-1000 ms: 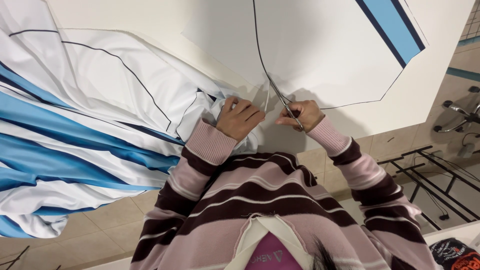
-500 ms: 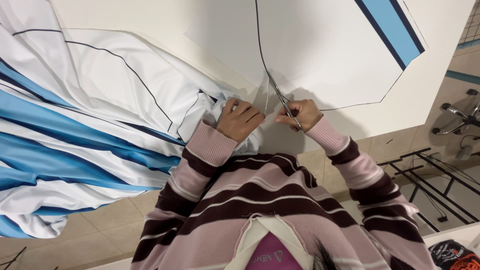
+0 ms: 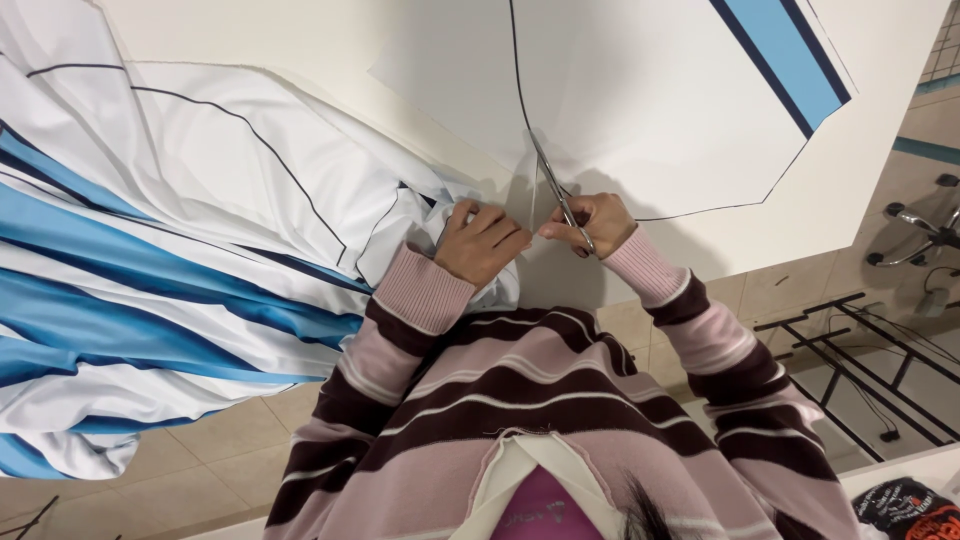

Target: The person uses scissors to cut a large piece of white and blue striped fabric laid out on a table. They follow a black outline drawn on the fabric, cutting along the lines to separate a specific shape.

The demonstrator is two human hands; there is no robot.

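Note:
My right hand [image 3: 592,222] grips a pair of metal scissors [image 3: 556,188] whose blades point up along a dark line printed on white fabric [image 3: 650,110]. The fabric lies flat on a white table [image 3: 300,40] and carries a blue stripe [image 3: 775,55] at the upper right. My left hand [image 3: 482,240] presses down on the cut edge of the fabric just left of the scissors. Both arms wear pink and dark-brown striped sleeves.
A large heap of white fabric with blue bands [image 3: 130,260] hangs off the table's left side toward the tiled floor [image 3: 200,450]. A black metal frame [image 3: 850,370] and a chair base [image 3: 920,225] stand on the floor at the right.
The scissors have crept slightly farther up the printed line. Both hands stay in nearly the same place.

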